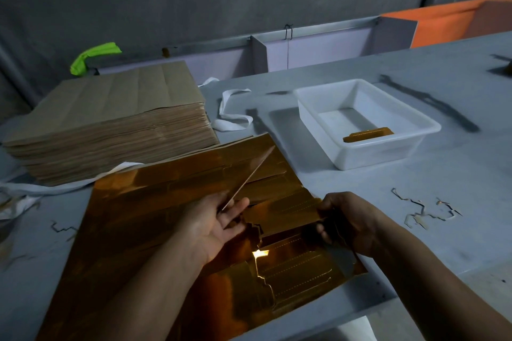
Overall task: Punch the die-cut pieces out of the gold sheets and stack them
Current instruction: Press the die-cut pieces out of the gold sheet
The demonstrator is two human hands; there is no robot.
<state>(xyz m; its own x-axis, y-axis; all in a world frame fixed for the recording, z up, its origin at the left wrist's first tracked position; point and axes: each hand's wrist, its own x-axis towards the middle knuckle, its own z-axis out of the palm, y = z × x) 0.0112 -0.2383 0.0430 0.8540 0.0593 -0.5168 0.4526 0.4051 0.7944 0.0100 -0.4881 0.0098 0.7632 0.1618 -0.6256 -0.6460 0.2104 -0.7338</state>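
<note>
A large gold die-cut sheet (144, 230) lies on the grey table in front of me, partly torn along its cut lines. My left hand (213, 224) is palm up over the sheet and holds a punched gold piece (249, 174) that stands on edge and points away. My right hand (349, 221) grips the right end of another gold strip (288, 209) that is still partly attached to the sheet. A white tray (415, 144) at the right holds a small stack of punched gold pieces (365, 134).
A thick pile of brown-backed sheets (110, 122) sits at the left rear. White strapping (232, 116) curls beside it. Thin scrap slivers (424, 210) lie on the table to the right and at the left edge. The table's front edge runs below the sheet.
</note>
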